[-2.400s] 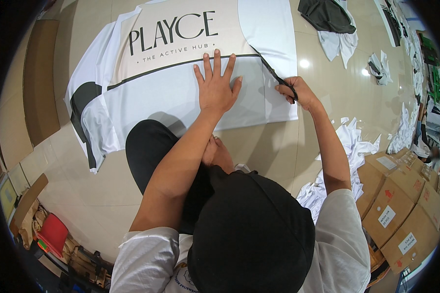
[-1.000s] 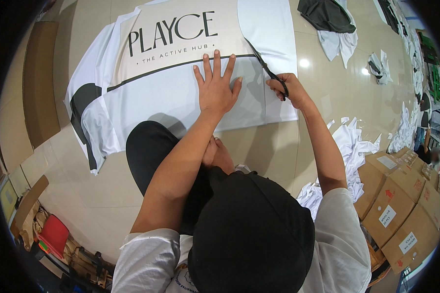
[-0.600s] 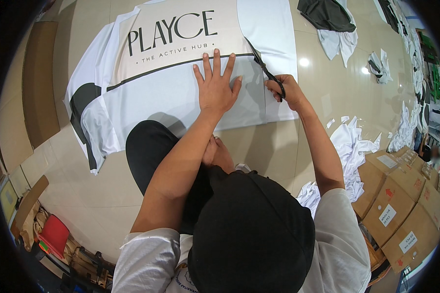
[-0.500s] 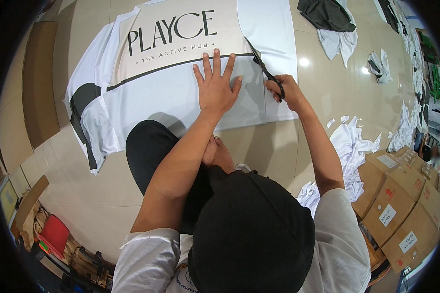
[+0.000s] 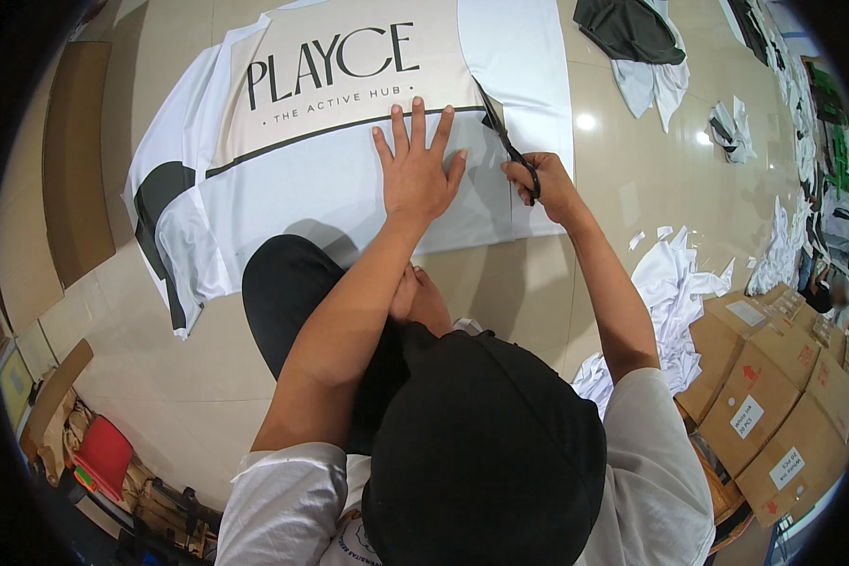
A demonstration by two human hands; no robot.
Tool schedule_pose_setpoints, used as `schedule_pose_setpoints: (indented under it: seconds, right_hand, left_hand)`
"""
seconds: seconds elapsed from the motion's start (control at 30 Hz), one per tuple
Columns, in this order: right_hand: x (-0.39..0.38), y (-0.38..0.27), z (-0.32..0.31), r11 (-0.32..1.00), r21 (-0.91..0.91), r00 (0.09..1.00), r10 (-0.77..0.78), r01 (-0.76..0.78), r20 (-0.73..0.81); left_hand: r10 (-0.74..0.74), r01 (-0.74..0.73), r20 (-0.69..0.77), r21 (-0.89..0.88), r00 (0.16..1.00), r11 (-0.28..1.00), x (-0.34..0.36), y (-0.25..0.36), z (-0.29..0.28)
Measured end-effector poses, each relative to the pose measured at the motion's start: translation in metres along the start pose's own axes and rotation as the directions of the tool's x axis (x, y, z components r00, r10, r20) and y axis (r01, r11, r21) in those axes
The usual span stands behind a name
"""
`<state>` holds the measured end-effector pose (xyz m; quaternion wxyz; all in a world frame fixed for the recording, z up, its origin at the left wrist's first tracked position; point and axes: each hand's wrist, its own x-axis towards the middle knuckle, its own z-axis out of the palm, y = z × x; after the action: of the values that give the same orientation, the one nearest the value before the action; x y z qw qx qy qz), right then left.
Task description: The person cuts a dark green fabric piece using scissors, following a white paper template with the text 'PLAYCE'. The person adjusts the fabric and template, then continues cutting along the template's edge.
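Spread over the tiled floor lies a large sheet of white fabric (image 5: 302, 198) with a beige printed panel (image 5: 349, 71) and a dark line along the panel's lower edge. My left hand (image 5: 419, 170) rests flat on the fabric, fingers spread, their tips at the dark line. In my right hand (image 5: 549, 184) is a pair of black scissors (image 5: 511, 146), gripped by the handles. The blades point up and left along the right edge of the beige panel. Black-and-white pieces (image 5: 165, 198) are at the cloth's left end.
White fabric scraps (image 5: 665, 292) are heaped to my right, beside stacked cardboard boxes (image 5: 759, 406). A dark and white cloth piece (image 5: 632, 33) and a smaller scrap (image 5: 732, 127) lie at the far right. Cardboard sheets (image 5: 77, 160) stand at the left, with a red object (image 5: 106, 456) nearer.
My right hand and the scissors have shifted slightly left and toward me, and the scissors look more closed. My left hand stays in nearly the same place.
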<state>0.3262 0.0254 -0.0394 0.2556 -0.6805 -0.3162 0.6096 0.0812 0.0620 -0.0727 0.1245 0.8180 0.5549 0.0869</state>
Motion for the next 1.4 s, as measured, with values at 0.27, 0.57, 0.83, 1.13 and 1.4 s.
schedule_pose_setpoints:
  seconds: [0.27, 0.57, 0.83, 1.13, 1.4]
  right_hand:
    - [-0.009, -0.018, 0.004, 0.999, 0.018, 0.999, 0.030, -0.030, -0.027]
    - [0.002, -0.031, 0.015, 0.999, 0.047, 1.000, -0.015, 0.016, -0.025]
    - [0.013, -0.031, 0.017, 0.999, 0.044, 0.999, 0.011, -0.009, -0.046]
    - [0.014, -0.028, 0.020, 0.999, 0.054, 0.999, 0.009, -0.006, -0.046]
    - [0.015, -0.022, 0.024, 0.997, 0.078, 0.998, 0.007, -0.002, -0.056]
  left_hand:
    - [-0.001, 0.001, 0.001, -0.020, 1.000, 1.000, 0.000, 0.000, -0.002]
    - [0.000, 0.000, -0.004, -0.030, 1.000, 1.000, 0.000, 0.000, -0.003]
    - [0.002, -0.002, -0.002, -0.042, 1.000, 0.999, 0.000, 0.000, -0.003]
    - [-0.002, 0.002, 0.006, -0.043, 1.000, 0.999, -0.001, -0.001, -0.002]
    - [-0.003, 0.004, 0.013, -0.028, 1.000, 1.000, 0.000, 0.000, -0.003]
